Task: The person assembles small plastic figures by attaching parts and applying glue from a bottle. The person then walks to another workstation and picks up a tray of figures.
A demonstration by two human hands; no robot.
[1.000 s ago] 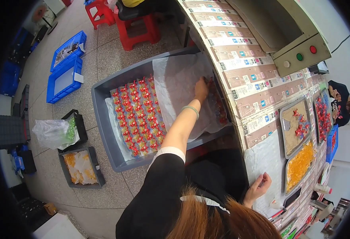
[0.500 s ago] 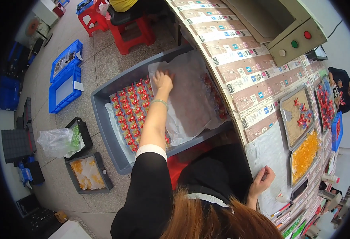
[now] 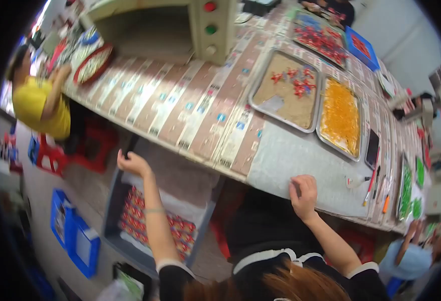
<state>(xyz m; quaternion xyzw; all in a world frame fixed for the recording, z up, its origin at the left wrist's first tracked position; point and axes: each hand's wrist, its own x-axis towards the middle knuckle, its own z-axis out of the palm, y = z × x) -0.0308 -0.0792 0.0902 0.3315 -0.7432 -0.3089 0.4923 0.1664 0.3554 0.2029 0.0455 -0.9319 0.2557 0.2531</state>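
My left hand (image 3: 134, 165) hovers over the far left part of a grey bin (image 3: 111, 210), thumb and fingers apart and nothing visible in them. Rows of small red-and-gold pieces (image 3: 135, 213) lie in that bin. A thin translucent sheet (image 3: 180, 173) covers its far part, partly under the table edge. My right hand (image 3: 304, 195) is at the table's front edge, over a pale sheet (image 3: 280, 155); its fingers are loosely bent, the thumb stands off, and I see nothing held.
Metal trays hold red pieces (image 3: 300, 83) and orange pieces (image 3: 348, 118). A phone (image 3: 373, 148), a brush and pens lie to the right. A machine with buttons (image 3: 210, 30) stands at the back. Blue crates (image 3: 82, 246) sit on the floor. A person in yellow (image 3: 45, 110) works at left.
The view has swung toward the table. My left hand has come off the translucent sheet and is now raised near the bin's far left corner. My right hand stays by the table edge.
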